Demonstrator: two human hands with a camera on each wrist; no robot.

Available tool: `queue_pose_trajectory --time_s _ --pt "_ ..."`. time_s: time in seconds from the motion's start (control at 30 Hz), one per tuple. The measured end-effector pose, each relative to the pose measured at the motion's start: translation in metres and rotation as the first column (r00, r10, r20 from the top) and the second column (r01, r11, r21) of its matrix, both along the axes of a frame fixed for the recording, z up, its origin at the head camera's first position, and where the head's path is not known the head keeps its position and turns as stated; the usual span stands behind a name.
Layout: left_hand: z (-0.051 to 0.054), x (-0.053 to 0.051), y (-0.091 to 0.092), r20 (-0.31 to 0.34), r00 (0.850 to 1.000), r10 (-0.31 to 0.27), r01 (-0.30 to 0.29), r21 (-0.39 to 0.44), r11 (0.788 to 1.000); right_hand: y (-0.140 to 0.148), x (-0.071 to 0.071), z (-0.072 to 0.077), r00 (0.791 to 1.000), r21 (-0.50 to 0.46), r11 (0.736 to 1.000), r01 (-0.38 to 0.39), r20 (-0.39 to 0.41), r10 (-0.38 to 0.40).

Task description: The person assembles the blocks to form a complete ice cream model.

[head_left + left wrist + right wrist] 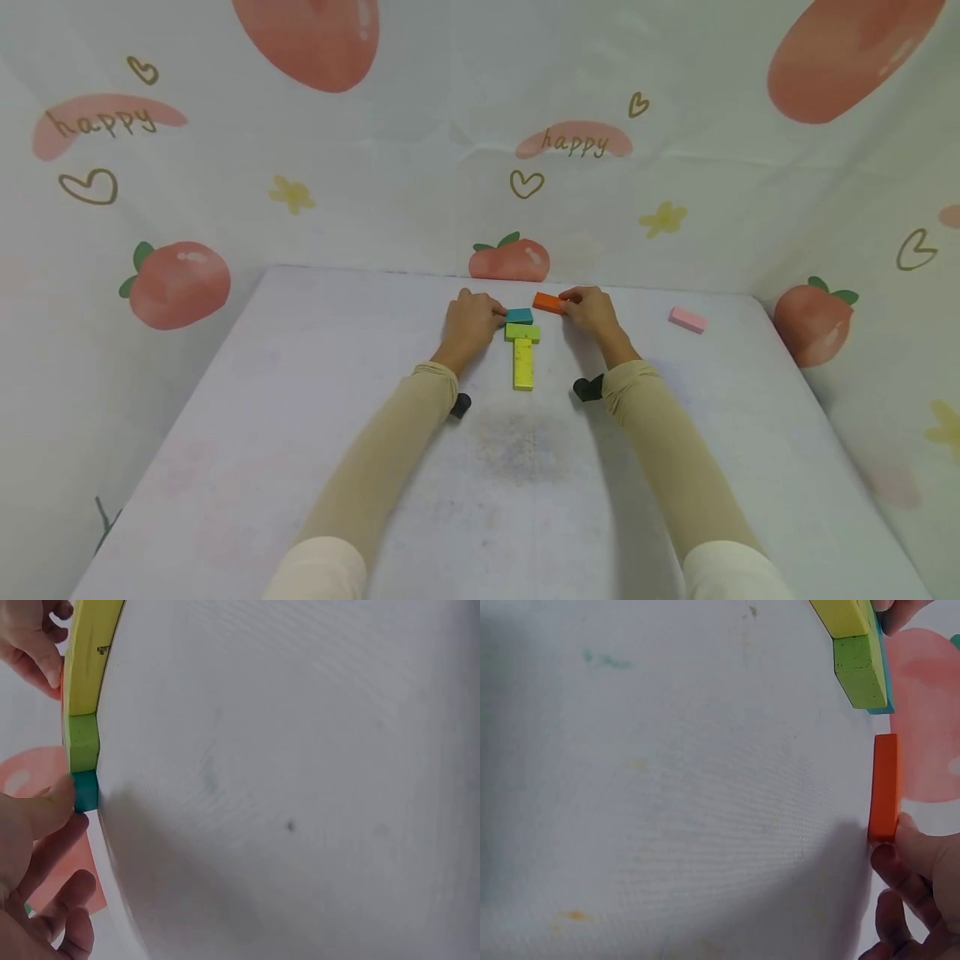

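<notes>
White tabletop [247, 433]; grey-brown smudge [522, 444] near its middle, small orange stain [575, 916] seen from the right wrist. White backdrop [420, 192] behind and along both sides, creased, printed with red fruits [180, 286], yellow flowers [663, 219], brown outline hearts [89, 187] and "happy" lettering [574, 142] on pink strokes. Thin dark marks [103, 523] at lower left; identity unclear.

Orange block [548, 302], teal block [520, 317], lime block [522, 333], fruit-patterned backdrop [412, 167]
</notes>
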State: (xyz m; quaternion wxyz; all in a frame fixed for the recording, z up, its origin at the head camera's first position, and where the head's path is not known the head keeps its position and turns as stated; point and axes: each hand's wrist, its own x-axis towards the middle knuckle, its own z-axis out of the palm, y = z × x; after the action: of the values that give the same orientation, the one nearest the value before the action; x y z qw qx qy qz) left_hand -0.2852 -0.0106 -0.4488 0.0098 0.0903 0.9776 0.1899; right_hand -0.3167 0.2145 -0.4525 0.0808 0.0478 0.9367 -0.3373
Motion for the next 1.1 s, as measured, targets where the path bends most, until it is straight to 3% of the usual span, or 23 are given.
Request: queue_pose_trajectory --time_s 0.23,0.4,0.57,0.8,1.1 --pt "-0.002 0.000 0.002 0.006 0.999 -0.046 0.046 0.056 0.997 -0.003 -0.001 0.002 0.999 0.031 0.999 -0.028 -0.017 0.028" --pt "0.000 0.000 0.004 0.033 0.998 -0.050 0.047 0.070 0.996 -0.006 -0.002 0.002 0.999 0.025 0.999 -0.037 -0.010 0.037" --pt "0.000 0.000 0.006 0.044 0.997 -0.056 0.054 0.040 0.998 -0.009 -0.004 0.002 0.999 0.008 0.999 -0.045 -0.011 0.045" --pt "-0.002 0.001 0.006 0.022 0.993 -0.114 0.115 -0.025 0.993 -0.014 -0.005 0.002 0.997 0.004 0.997 -0.076 -0.023 0.076" --pt "-0.004 0.001 0.005 0.027 0.990 -0.136 0.136 -0.006 0.991 -0.023 -0.008 0.001 0.991 0.013 0.992 -0.128 -0.042 0.128"
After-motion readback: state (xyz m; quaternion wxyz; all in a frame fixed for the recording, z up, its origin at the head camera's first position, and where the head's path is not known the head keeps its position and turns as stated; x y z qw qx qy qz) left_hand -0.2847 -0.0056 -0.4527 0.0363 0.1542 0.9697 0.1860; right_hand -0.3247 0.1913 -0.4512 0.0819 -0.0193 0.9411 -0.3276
